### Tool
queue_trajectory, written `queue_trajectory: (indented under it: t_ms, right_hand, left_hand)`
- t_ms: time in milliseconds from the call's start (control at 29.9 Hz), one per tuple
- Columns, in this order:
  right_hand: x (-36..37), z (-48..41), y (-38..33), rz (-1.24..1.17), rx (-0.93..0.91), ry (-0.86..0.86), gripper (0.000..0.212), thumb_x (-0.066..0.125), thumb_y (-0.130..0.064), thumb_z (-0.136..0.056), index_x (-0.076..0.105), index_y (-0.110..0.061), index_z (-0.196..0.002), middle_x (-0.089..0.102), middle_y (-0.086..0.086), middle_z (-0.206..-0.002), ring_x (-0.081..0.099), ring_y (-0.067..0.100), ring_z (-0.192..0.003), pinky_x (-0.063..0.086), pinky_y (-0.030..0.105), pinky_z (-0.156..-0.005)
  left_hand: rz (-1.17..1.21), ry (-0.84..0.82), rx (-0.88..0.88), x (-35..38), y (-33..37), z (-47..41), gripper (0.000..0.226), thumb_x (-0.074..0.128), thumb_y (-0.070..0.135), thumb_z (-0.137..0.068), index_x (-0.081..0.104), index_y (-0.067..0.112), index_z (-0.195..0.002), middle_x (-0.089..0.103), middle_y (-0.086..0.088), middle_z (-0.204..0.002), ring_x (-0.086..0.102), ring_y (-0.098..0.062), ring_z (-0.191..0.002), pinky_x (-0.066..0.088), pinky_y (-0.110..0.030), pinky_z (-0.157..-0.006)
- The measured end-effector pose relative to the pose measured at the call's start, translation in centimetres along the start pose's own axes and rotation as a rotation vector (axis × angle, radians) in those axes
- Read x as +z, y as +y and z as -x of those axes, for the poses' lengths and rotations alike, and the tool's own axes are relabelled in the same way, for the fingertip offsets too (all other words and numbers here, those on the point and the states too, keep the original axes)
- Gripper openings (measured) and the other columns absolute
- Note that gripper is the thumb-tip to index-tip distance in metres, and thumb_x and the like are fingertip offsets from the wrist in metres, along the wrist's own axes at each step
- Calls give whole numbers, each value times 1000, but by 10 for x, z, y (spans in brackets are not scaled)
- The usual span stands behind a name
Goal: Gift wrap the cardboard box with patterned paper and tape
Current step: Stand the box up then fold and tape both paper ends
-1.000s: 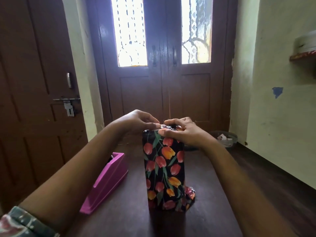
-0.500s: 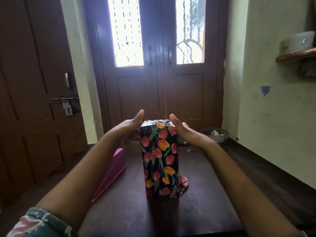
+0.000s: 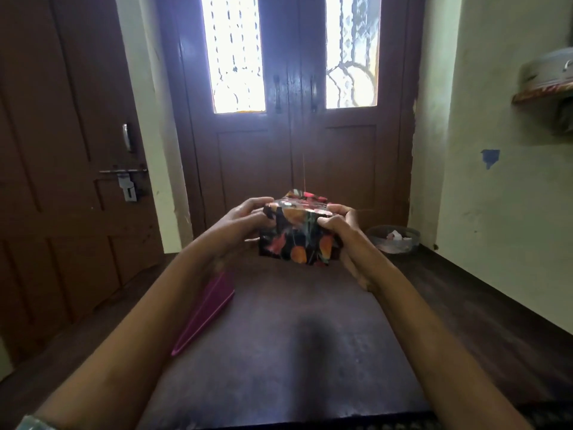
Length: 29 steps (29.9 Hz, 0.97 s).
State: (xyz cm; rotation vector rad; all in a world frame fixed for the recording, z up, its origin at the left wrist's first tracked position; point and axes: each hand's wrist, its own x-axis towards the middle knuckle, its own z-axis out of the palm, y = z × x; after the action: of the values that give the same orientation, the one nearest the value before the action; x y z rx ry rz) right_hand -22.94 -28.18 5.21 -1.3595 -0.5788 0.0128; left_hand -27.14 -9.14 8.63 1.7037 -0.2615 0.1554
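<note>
One box point(image 3: 296, 240), between left grip point(image 3: 243, 223), right grip point(image 3: 342, 235)

The box point(image 3: 298, 235), wrapped in dark tulip-print paper point(image 3: 294, 254), sits tilted and blurred at frame centre, with the pink tape dispenser point(image 3: 205, 315) at lower left.

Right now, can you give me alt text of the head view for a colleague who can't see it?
The left hand and right hand grip a box wrapped in dark floral paper, seemingly lifted above a dark table. A pink tape dispenser lies on the table by the left forearm; a brown double door with bright panes stands behind.
</note>
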Motion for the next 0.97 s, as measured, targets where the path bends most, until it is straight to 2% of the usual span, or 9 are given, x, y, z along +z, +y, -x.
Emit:
queue_trajectory:
  t_ms: [134, 301, 368, 468, 602, 702, 802, 869, 970]
  right_hand:
    - [-3, 12, 39, 25, 75, 46, 48, 59, -43, -71, 43, -21, -110, 54, 6, -115, 57, 14, -101, 48, 31, -89]
    - [-11, 34, 89, 148, 157, 9, 28, 65, -12, -84, 49, -7, -107, 56, -4, -105, 54, 3, -94, 46, 19, -84]
    - [-13, 34, 97, 177, 164, 6, 34, 72, -21, -78, 51, -10, -103, 55, -8, -100, 53, 1, -91, 46, 18, -81]
    - [-14, 19, 103, 131, 194, 182, 49, 74, -36, -72, 52, -10, -106, 57, 9, -101, 54, 11, -83, 45, 24, -77]
    - [-9, -2, 104, 232, 481, 149, 61, 57, -35, -90, 30, -6, -137, 48, 10, -129, 53, 19, -104, 42, 26, -83]
    - [2, -3, 99, 154, 592, 78, 49, 53, -30, -92, 36, -8, -132, 59, 8, -109, 60, 15, -81, 47, 23, -59]
    - [1, -2, 105, 145, 531, 103, 44, 55, -25, -90, 41, -7, -128, 62, 11, -110, 63, 18, -86, 49, 24, -59]
    - [-7, -1, 109, 111, 407, 134, 45, 60, -17, -87, 39, -8, -126, 59, 10, -116, 62, 19, -96, 53, 27, -72]
    - [-15, 3, 99, 104, 164, 134, 55, 66, -7, -82, 37, -14, -127, 55, -3, -116, 56, 10, -106, 51, 22, -84]
  left_hand:
    - [140, 27, -64, 7, -46, 13, 47, 57, 10, -64, 53, 21, -109, 61, -5, -108, 60, -21, -94, 49, -38, -86]
    - [141, -27, -219, 4, -102, 33, 34, 51, -5, -85, 51, 14, -114, 56, -9, -123, 59, -22, -105, 50, -33, -88]
    - [87, -48, -255, 0, -113, 31, 47, 56, 2, -74, 50, 18, -117, 52, -5, -127, 56, -22, -113, 50, -34, -90]
    - [55, -117, -329, -5, -116, 23, 62, 57, 14, -63, 47, 29, -122, 49, 1, -130, 52, -21, -118, 49, -35, -87]
    - [49, -72, -438, -2, -113, 1, 32, 57, 34, -84, 53, 27, -115, 56, 0, -122, 53, -22, -115, 46, -36, -90]
    - [-222, 73, -540, 8, -116, -19, 35, 51, 43, -91, 57, 16, -113, 59, -6, -120, 56, -20, -107, 46, -36, -90]
    - [-199, 63, -558, 17, -113, -29, 23, 56, 33, -91, 60, 11, -97, 63, -11, -104, 59, -22, -92, 50, -36, -87]
    - [-161, 72, -442, 16, -109, -32, 18, 61, 24, -88, 59, 13, -102, 63, -7, -103, 61, -18, -90, 50, -29, -78]
    - [-23, 103, -203, 11, -106, -31, 44, 68, 7, -81, 48, 19, -118, 57, -3, -115, 58, -18, -105, 51, -26, -79]
